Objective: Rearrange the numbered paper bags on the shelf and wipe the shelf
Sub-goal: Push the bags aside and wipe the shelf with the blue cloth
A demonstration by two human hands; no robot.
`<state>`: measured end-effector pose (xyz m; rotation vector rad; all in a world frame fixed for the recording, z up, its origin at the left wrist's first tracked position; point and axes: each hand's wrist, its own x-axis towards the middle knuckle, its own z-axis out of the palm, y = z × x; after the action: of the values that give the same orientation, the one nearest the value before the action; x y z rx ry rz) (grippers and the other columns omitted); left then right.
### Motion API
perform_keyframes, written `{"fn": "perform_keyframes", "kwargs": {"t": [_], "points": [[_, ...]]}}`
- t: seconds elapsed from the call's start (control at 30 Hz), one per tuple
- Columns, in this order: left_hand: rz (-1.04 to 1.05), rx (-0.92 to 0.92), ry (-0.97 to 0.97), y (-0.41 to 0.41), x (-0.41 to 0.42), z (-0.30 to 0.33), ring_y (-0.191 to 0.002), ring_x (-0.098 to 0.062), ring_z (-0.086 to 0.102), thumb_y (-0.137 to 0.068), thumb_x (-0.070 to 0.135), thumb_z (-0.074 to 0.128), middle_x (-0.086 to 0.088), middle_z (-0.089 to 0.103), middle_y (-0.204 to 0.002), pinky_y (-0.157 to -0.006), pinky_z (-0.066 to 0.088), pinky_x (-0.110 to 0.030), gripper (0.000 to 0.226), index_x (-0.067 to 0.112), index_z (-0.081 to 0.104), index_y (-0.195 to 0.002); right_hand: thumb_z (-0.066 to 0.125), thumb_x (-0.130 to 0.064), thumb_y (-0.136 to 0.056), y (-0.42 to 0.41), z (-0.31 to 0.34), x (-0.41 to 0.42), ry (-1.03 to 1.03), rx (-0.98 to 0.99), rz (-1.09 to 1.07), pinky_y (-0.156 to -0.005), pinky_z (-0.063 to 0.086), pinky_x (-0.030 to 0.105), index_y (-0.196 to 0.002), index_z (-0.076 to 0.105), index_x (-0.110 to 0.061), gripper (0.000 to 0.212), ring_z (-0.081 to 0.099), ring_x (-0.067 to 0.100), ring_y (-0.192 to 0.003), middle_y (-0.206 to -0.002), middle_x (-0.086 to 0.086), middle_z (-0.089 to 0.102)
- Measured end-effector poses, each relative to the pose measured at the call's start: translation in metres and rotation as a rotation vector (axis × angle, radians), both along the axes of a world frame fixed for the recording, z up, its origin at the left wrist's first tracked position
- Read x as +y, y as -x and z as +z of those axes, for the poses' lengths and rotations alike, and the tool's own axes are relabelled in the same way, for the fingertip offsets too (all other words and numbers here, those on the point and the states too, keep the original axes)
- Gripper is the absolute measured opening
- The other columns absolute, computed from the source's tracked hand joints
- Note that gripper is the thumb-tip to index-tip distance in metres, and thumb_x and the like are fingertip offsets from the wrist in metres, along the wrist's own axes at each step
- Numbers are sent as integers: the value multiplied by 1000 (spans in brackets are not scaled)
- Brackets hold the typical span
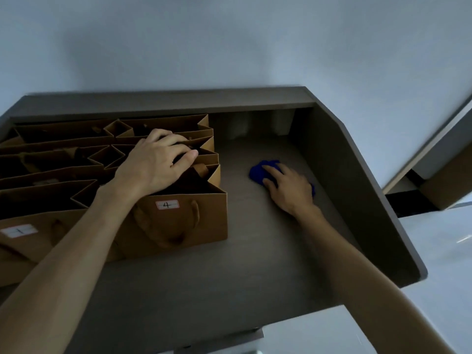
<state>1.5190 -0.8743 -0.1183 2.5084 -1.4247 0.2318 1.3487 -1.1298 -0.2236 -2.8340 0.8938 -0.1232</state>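
Standing on grey shelf (255, 264) by white wall (229, 42): bags. L hand (153, 164) grips bag tops (204, 149); R hand (288, 190) presses blue cloth (258, 172), fingers relaxed.

Brown paper bags (178, 221) with white labels (167, 204) numbered in black sit on a dark grey shelf (255, 251). A bright blue cloth (259, 172) lies there; the wall (229, 42) is pale grey

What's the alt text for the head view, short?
A person's right hand presses a blue cloth on the bare right side of a grey shelf, while the left hand grips the top edges of brown paper bags; the front bag is labelled 4.
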Motion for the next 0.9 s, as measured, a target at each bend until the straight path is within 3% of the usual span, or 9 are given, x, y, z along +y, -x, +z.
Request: {"fn": "perform_keyframes", "kwargs": {"t": [0.17,0.37,0.5,0.7,0.9], "points": [[-7,-8,15,-1,-1,0,-133,-24,36,-92,56,20,-2,53,-138,-101,36,-50,65,18,65,-120,33,-55,-98,88,-8,83,96,-56,104,-104,38,40,-144,34,-42,47,47,19,-130,-149,-1,43],[-4,-20,15,-2,-2,-1,-133,-25,36,-93,55,21,-2,54,-137,-101,35,-51,63,19,65,-119,42,-52,-95,163,-16,154,109,-221,239,-98,46,38,-133,54,-41,41,53,18,-127,-139,-3,56],[-15,-34,20,-3,-2,-2,-133,-24,36,-93,55,21,-2,54,-137,-100,36,-50,62,19,65,-119,39,-49,-96,142,-11,114,82,-183,266,-96,50,42,-137,47,-41,43,53,20,-125,-142,-2,52],[-9,-17,19,-2,-2,-1,-133,-25,35,-91,58,19,-3,53,-138,-100,36,-52,66,18,64,-119,39,-50,-98,72,-5,-7,26,-29,14,-104,40,47,-143,32,-44,46,44,24,-131,-150,-1,40],[-7,-12,15,-1,0,0,-134,-24,34,-92,56,22,-2,52,-139,-101,34,-51,62,19,64,-120,40,-48,-98,87,-8,7,57,-94,20,-102,40,43,-142,39,-41,44,45,22,-130,-146,-2,46]]}}
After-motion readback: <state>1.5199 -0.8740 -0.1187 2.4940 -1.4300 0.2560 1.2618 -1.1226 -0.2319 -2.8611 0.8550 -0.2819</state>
